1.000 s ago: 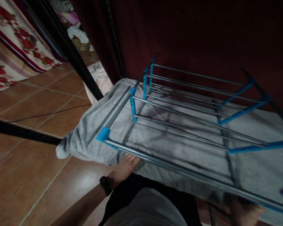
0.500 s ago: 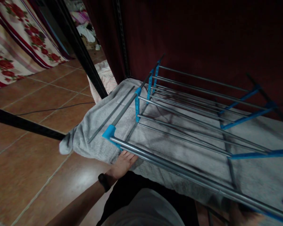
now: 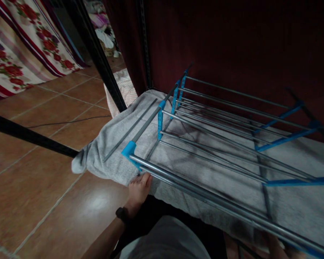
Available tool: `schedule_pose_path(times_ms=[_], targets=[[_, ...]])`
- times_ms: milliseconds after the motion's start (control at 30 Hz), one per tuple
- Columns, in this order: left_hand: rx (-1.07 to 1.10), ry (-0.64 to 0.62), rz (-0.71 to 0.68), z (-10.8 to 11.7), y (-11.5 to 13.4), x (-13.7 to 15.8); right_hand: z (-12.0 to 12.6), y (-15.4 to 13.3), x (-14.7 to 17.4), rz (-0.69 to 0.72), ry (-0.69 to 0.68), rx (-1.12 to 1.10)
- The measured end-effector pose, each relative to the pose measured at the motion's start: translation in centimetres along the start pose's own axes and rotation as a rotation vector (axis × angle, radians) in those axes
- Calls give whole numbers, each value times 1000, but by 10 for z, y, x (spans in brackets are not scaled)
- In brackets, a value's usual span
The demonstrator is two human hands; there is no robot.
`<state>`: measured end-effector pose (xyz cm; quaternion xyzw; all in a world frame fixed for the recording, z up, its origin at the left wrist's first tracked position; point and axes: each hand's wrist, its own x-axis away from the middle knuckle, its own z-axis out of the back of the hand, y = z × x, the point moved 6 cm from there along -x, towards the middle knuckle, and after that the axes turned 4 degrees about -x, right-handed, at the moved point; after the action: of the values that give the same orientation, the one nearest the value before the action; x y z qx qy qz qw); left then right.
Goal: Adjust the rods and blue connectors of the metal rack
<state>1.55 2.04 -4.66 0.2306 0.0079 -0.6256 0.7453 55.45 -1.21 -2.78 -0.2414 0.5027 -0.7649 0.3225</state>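
The left hand (image 3: 139, 189) is mostly closed, its fingers curled in at the near left corner of the rack, where it meets the end of the lower front tube; the fingertips are hidden, so I cannot tell how firmly it has hold of it. The right hand (image 3: 275, 246) is dark, blurred and partly covered below the front tubes, so its opening and grip cannot be told. A dark watch (image 3: 122, 214) sits on the left wrist. The rack (image 3: 223, 138), metal tubes joined by blue plastic parts, stands on a grey blanket (image 3: 97, 158) in front of the person. A thin rod (image 3: 130, 130) lies on the blanket just beside the rack's left side. Farther out are a black post (image 3: 102, 61), a striped cloth (image 3: 125, 86), the tiled floor (image 3: 56, 180), a cable (image 3: 70, 121), a flowered curtain (image 3: 21, 46) and, behind the rack, dark red fabric (image 3: 232, 43).
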Motion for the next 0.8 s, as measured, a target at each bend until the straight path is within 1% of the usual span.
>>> schedule_pose_path(times_ms=[133,300,333,400,500,567,700,767,800], targets=[[111,22,84,2,-6,2,-1,7,-10,-13,-6,22],[281,19,127,4,-3,3,4,12,-15,-4,-27,-5],[342,22,158,6,-3,3,5,12,-15,0,-28,-8],[541,17,277,7,-4,5,5,13,-13,8,-19,-16],[952,4,499,5,-2,9,4,16,-11,4,-8,-16],[1138,17,615,3,1,11,3,18,-10,-10,-10,-22],[1353,113,873,-4,-2,14,1,21,-10,30,-23,-57],[1409,144,945,-6,-5,13,2,23,-10,47,-27,-74],[1419,158,960,-5,-7,12,3,25,-11,44,-24,-77]])
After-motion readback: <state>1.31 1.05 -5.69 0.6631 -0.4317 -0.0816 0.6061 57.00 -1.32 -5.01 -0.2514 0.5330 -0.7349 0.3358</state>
